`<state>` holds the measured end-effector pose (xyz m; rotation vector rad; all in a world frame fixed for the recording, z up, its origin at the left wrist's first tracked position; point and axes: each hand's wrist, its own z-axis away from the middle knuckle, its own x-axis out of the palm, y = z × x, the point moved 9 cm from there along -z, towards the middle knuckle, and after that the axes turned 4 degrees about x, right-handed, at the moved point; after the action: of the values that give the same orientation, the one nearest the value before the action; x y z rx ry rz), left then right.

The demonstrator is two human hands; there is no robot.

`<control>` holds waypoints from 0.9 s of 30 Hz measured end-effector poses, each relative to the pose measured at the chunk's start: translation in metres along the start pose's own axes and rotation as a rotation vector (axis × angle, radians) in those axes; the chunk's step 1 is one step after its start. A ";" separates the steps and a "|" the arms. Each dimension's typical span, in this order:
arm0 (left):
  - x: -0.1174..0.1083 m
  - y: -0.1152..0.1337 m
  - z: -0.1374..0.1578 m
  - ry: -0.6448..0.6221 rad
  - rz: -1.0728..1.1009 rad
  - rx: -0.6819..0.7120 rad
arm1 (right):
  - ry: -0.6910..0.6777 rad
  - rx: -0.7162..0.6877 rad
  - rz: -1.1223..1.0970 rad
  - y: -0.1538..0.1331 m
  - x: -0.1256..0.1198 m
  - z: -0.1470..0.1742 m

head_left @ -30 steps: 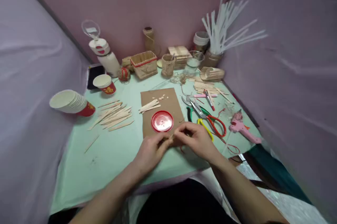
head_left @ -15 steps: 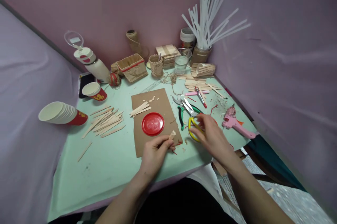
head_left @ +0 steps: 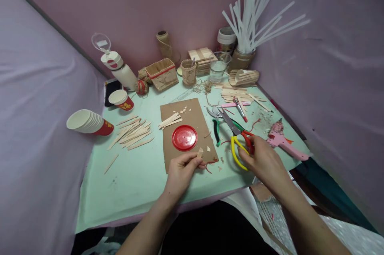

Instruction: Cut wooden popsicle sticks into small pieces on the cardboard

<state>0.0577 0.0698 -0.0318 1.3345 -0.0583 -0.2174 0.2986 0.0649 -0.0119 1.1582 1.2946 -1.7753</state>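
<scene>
My left hand [head_left: 183, 170] pinches a short piece of wooden craft stick [head_left: 200, 152], its pale end showing above the thumb, over the lower edge of the brown cardboard [head_left: 177, 160]. My right hand [head_left: 261, 158] is closed on scissors [head_left: 239, 133] with one yellow and one red-orange handle; their blades point away from me. A red round lid [head_left: 184, 138] lies on the cardboard, with several wooden strips [head_left: 170, 120] and small cut chips beyond it. A small wood chip [head_left: 209, 148] rests right of my left hand. Green-handled pliers [head_left: 216, 131] lie beside the scissors.
Loose craft sticks [head_left: 135, 134] and stacked paper cups [head_left: 87, 122] are at left. A pink glue gun [head_left: 283, 142] lies at right. Along the back stand a white bottle [head_left: 123, 73], a cardboard box [head_left: 163, 77], a water cup [head_left: 217, 70] and a jar of white sticks [head_left: 242, 60].
My right hand has moved right and turned the scissors, opening their handles. A wood chip now lies on the cardboard beside my left hand. The whole view has shifted.
</scene>
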 end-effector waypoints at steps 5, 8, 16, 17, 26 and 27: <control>0.000 0.003 0.003 -0.029 0.015 0.005 | -0.304 -0.090 -0.309 -0.015 0.008 0.032; 0.002 0.003 0.005 -0.058 0.010 0.008 | -0.414 -0.144 -0.327 -0.026 0.014 0.046; 0.001 0.008 0.011 -0.100 -0.029 0.060 | -0.593 -0.185 -0.282 -0.042 0.022 0.062; 0.001 0.010 0.011 -0.106 -0.034 0.070 | -0.592 -0.184 -0.282 -0.042 0.023 0.062; 0.006 0.012 0.012 -0.128 -0.101 0.092 | -0.602 -0.175 -0.308 -0.039 0.027 0.065; 0.006 0.012 0.012 -0.128 -0.104 0.096 | -0.609 -0.170 -0.312 -0.040 0.027 0.066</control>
<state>0.0627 0.0602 -0.0176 1.4199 -0.1080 -0.3923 0.2349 0.0140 -0.0133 0.2802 1.2501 -1.9750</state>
